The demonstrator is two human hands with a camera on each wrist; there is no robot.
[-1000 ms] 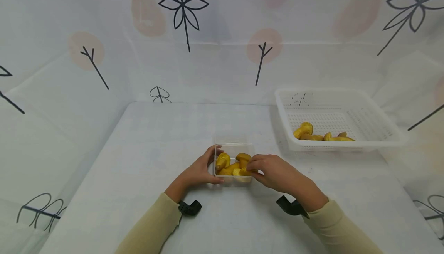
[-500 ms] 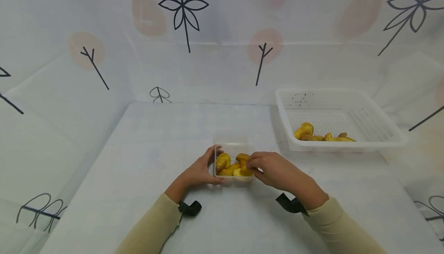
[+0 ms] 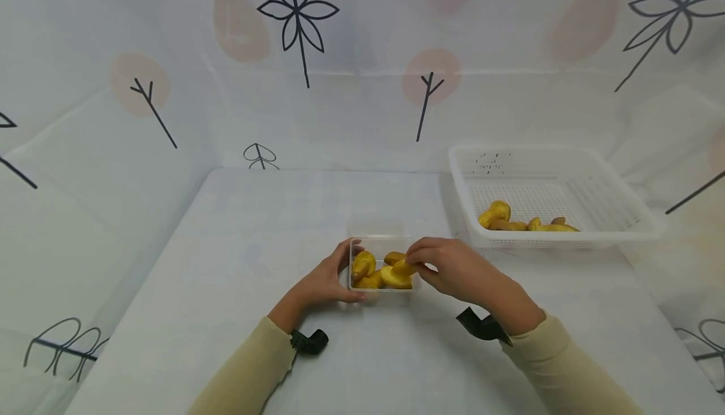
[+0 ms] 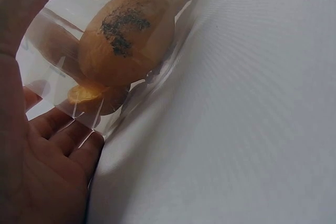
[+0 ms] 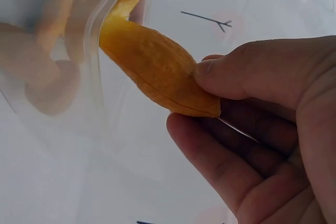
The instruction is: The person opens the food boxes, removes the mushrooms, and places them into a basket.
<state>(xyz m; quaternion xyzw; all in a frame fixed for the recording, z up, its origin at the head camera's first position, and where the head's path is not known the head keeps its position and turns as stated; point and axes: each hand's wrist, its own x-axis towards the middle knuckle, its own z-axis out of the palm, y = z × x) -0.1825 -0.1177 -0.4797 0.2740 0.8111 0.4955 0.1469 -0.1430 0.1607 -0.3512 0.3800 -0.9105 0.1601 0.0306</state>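
A small clear plastic box [image 3: 362, 290] stands on the white table, with several yellow-brown mushrooms [image 3: 363, 266] inside. My left hand [image 3: 324, 281] grips its left side, thumb at the front and fingers round the back. Through the box wall the left wrist view shows a mushroom cap [image 4: 126, 40] with dark specks. At the box's right edge, my right hand [image 3: 450, 268] pinches one yellow mushroom [image 5: 157, 72] by its stem end between thumb and fingers. That mushroom's cap end reaches over the rim into the box, above the others.
A white perforated plastic basket [image 3: 566, 237] stands at the back right, holding several more mushrooms [image 3: 495, 213] near its front left. A faint clear lid [image 3: 374, 225] lies behind the box. White patterned cloth [image 3: 351, 119] walls the table's back and sides.
My right hand has risen slightly, lifting and tilting the pinched mushroom so more of it shows at the box's right edge. The left hand and box have stayed in place.
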